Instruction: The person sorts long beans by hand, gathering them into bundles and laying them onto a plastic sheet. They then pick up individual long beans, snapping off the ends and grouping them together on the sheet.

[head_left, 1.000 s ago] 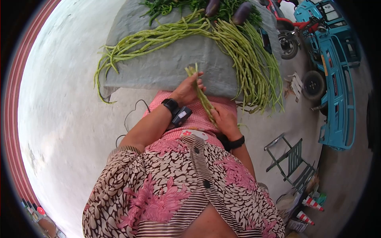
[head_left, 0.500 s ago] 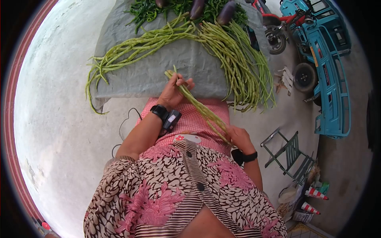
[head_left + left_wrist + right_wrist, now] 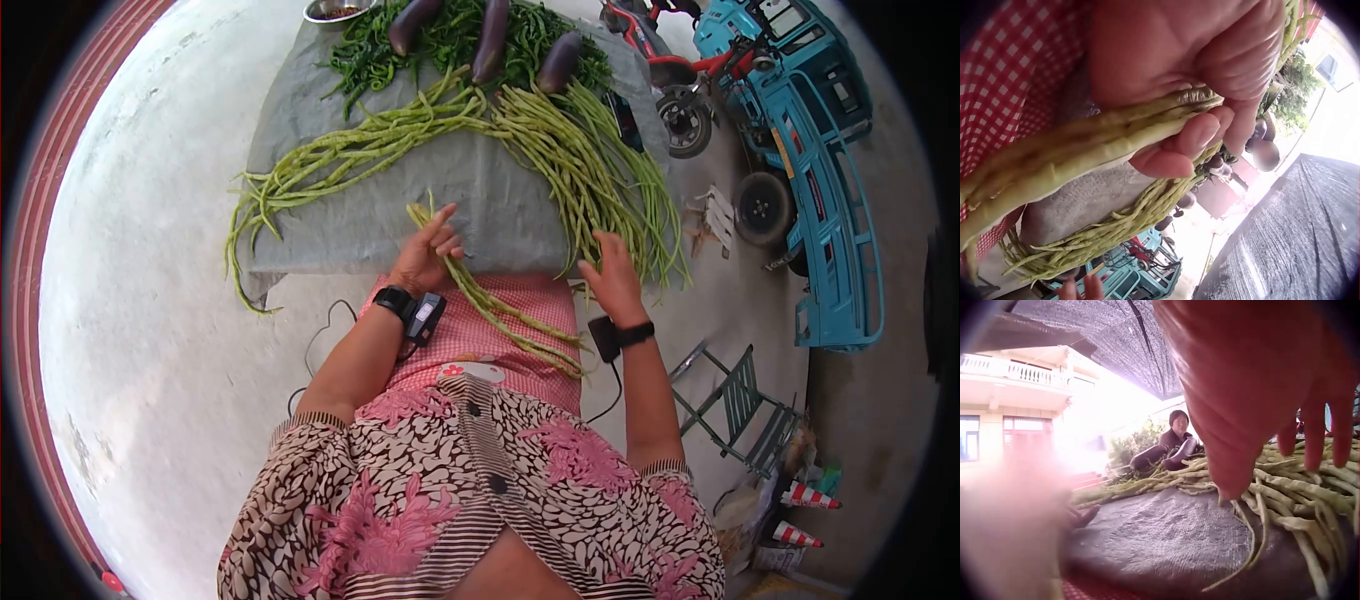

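My left hand [image 3: 428, 255] grips a few long beans [image 3: 500, 312] near one end. Their other ends hang over the pink checked cloth [image 3: 440, 350] on the lap. In the left wrist view, curled fingers [image 3: 1200, 134] wrap the beans, which look pale with brown patches. My right hand [image 3: 615, 285] has fingers extended and holds nothing, close to the near ends of the right-hand pile of long beans [image 3: 545, 135]. The right wrist view has its fingertips overlapping that pile. Another bunch of long beans [image 3: 345, 160] curves over the left of the grey sheet [image 3: 400, 225].
Behind the beans lie eggplants [image 3: 490, 45] on green peppers [image 3: 360, 65], with a metal bowl [image 3: 335, 10] at the far edge. A phone [image 3: 625, 122] lies right of the pile. A folding chair [image 3: 740, 405] and blue tricycle [image 3: 830, 230] stand at right. Another person [image 3: 1176, 430] is beyond the table.
My right hand first slid down the held beans toward their lower ends, then let go and moved up to the right-hand pile. The left hand kept its grip on the beans.
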`<state>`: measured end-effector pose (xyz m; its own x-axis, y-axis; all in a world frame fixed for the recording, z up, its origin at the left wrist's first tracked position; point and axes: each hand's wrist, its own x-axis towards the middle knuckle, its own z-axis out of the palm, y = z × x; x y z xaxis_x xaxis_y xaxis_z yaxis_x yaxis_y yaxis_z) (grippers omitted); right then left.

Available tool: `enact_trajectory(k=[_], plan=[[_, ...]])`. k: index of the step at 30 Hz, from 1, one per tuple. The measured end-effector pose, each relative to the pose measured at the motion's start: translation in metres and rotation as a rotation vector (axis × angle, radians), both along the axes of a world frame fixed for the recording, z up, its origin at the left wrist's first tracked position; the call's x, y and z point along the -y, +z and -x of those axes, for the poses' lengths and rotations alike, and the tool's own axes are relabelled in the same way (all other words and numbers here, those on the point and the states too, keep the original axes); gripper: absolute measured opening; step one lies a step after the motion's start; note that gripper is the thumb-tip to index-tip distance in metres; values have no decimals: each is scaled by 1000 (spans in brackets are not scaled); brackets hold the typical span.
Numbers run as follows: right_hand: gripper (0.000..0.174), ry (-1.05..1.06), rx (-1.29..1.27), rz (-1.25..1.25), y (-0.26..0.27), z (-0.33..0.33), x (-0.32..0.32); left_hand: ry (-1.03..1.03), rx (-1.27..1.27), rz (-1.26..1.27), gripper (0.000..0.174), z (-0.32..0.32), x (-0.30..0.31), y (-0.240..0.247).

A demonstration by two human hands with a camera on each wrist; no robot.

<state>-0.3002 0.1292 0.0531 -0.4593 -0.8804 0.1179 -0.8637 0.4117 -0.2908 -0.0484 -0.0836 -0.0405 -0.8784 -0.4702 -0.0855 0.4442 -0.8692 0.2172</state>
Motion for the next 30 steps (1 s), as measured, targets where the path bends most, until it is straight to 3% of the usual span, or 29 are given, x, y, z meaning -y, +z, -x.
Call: enact_trajectory(k=[8, 14, 23, 26, 30], plan=[[75, -152, -216, 37, -41, 39, 99, -33, 21, -23, 27, 1, -2, -5], [66, -213, -377, -92, -39, 20, 109, -52, 45, -29, 29, 1, -2, -6], [39, -253, -310, -68, -45, 18, 110, -52, 73, -28, 28, 0, -4, 3], [39, -291, -230, 159, -36, 27, 113, -42, 105, -29, 29, 1, -5, 6], [39, -254, 114, 452, 12, 13, 115, -53, 119, -1, 36, 2, -2, -2]])
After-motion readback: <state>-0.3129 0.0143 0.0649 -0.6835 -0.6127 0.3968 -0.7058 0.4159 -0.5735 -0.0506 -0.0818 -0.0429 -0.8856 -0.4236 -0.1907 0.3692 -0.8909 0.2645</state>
